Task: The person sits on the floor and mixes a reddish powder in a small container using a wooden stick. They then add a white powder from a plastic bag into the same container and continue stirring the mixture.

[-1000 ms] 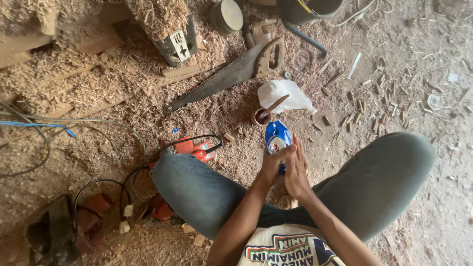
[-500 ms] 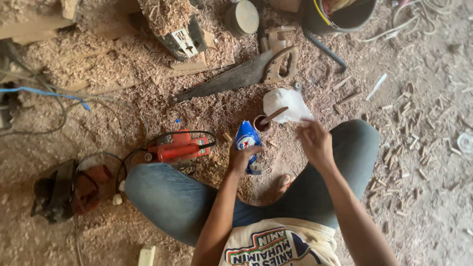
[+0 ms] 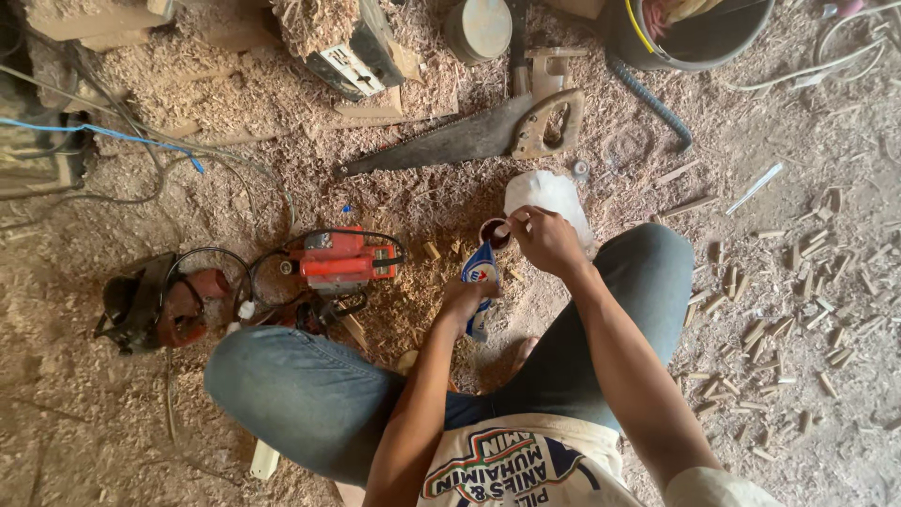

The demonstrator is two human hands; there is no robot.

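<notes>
Right hand [image 3: 542, 237] has reached forward since the earlier frame, fingers now pinched on a small stick dipped into the little dark-red cup [image 3: 493, 232] at frame centre, beside the white plastic bag [image 3: 549, 194]. Left hand [image 3: 462, 302], clamped round the blue-and-white packet [image 3: 480, 282], holds it upright on the sawdust floor [image 3: 188, 207], probably to avoid spilling; cup's contents can't be made out.

Blue jeans, cream printed shirt, bare forearms, bare foot.
</notes>
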